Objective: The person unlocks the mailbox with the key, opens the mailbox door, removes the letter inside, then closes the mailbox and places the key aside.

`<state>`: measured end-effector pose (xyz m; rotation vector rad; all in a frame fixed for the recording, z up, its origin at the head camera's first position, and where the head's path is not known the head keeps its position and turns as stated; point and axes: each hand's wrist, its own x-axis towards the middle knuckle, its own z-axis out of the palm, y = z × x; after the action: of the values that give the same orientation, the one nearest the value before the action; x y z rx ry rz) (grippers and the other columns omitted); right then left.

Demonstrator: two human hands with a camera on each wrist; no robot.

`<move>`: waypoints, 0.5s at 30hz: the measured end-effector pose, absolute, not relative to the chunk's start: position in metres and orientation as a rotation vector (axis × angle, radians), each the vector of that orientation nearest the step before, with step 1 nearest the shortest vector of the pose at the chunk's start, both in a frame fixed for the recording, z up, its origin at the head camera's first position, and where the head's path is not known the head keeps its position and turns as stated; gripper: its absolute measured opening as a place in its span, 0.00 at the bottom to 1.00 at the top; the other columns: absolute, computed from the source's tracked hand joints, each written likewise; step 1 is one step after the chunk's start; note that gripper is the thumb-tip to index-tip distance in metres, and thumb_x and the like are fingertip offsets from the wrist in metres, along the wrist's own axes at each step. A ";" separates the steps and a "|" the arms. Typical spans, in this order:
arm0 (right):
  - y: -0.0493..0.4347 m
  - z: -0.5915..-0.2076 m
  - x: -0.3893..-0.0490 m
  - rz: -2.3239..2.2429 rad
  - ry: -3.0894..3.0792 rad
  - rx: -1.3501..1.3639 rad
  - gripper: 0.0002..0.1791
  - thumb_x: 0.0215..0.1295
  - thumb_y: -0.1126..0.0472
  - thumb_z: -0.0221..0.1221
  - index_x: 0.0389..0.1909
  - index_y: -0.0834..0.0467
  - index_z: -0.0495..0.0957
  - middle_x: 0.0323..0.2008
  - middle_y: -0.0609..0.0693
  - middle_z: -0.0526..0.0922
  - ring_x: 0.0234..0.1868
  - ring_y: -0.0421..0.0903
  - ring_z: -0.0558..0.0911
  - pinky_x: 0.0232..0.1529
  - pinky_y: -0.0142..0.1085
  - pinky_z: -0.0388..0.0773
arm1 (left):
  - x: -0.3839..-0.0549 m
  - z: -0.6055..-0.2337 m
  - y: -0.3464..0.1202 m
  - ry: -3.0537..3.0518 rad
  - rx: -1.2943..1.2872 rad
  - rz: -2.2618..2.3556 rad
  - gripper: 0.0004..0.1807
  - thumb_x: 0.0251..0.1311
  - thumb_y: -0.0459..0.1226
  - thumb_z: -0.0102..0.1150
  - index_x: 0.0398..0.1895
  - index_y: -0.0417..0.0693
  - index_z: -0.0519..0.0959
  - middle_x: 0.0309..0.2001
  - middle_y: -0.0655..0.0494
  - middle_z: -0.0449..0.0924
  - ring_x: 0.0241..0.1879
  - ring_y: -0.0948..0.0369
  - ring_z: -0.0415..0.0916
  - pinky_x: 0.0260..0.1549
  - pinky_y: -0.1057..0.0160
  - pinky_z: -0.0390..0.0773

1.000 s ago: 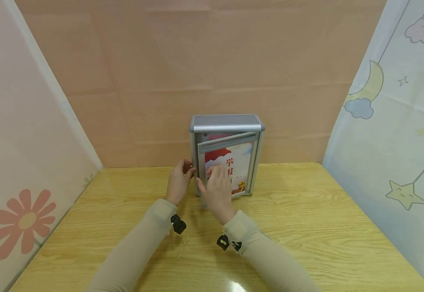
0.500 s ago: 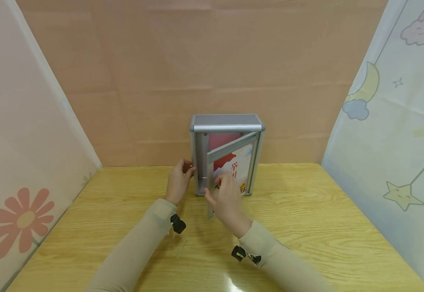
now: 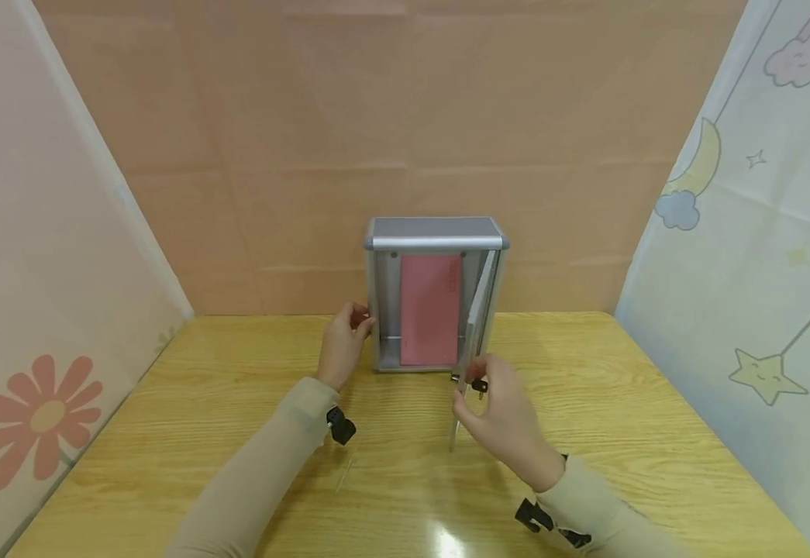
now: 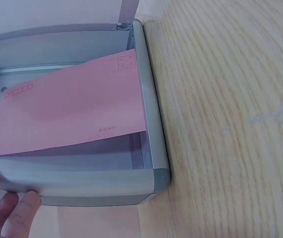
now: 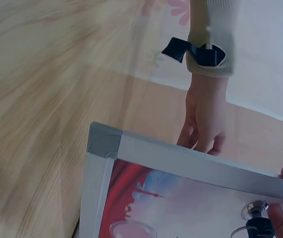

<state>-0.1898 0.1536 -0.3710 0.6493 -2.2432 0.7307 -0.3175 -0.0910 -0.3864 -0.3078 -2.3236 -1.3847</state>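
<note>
A grey metal mailbox (image 3: pixel 436 230) stands upright on the table, its front door (image 3: pixel 483 291) swung out on the right side. Inside leans a pink envelope (image 3: pixel 429 310), printed with red boxes and seen more closely in the left wrist view. My left hand (image 3: pixel 340 349) grips the box's left side wall (image 4: pixel 92 183), thumb and fingers at its edge. With my right hand (image 3: pixel 512 422) I pinch the door's free edge. A black-headed key (image 5: pixel 260 227) sits in the door's lock, right by those fingers. The door's outer face carries a red and blue printed picture.
The wooden table (image 3: pixel 237 434) extends around the box. A peach cloth (image 3: pixel 272 155) hangs close behind it. Printed cloths flank both sides, with a flower (image 3: pixel 45 418) on the left and a star (image 3: pixel 767 376) on the right.
My right hand has swung the mailbox door from slightly ajar to wide open, moving right and toward me. The pink envelope inside came into full view. My left hand has stayed on the box.
</note>
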 end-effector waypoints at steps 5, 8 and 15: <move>0.181 -0.371 -0.185 0.630 -2.161 0.713 0.16 0.47 0.66 0.65 0.38 0.64 0.73 0.34 0.52 0.78 0.35 0.47 0.77 0.37 0.41 0.74 | -0.320 -0.387 -0.093 -2.321 -0.302 -1.371 0.10 0.66 0.38 0.58 0.44 0.42 0.75 0.37 0.50 0.81 0.37 0.56 0.80 0.36 0.60 0.83; 0.198 -0.371 -0.181 0.613 -2.135 0.716 0.17 0.46 0.67 0.64 0.39 0.67 0.73 0.35 0.56 0.78 0.37 0.50 0.77 0.41 0.40 0.73 | -0.320 -0.386 -0.092 -2.326 -0.296 -1.377 0.10 0.65 0.38 0.59 0.44 0.42 0.76 0.37 0.49 0.81 0.38 0.56 0.80 0.36 0.59 0.83; 0.238 -0.374 -0.178 0.650 -2.096 0.710 0.20 0.43 0.73 0.61 0.42 0.71 0.73 0.37 0.57 0.78 0.38 0.52 0.77 0.45 0.31 0.70 | -0.320 -0.387 -0.091 -2.327 -0.303 -1.394 0.10 0.65 0.38 0.59 0.44 0.42 0.75 0.38 0.49 0.81 0.38 0.55 0.80 0.36 0.60 0.83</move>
<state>-0.1784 0.2375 -0.3741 0.7102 -2.0962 0.6496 -0.3202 -0.0907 -0.3871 -0.3032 -2.3270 -1.3940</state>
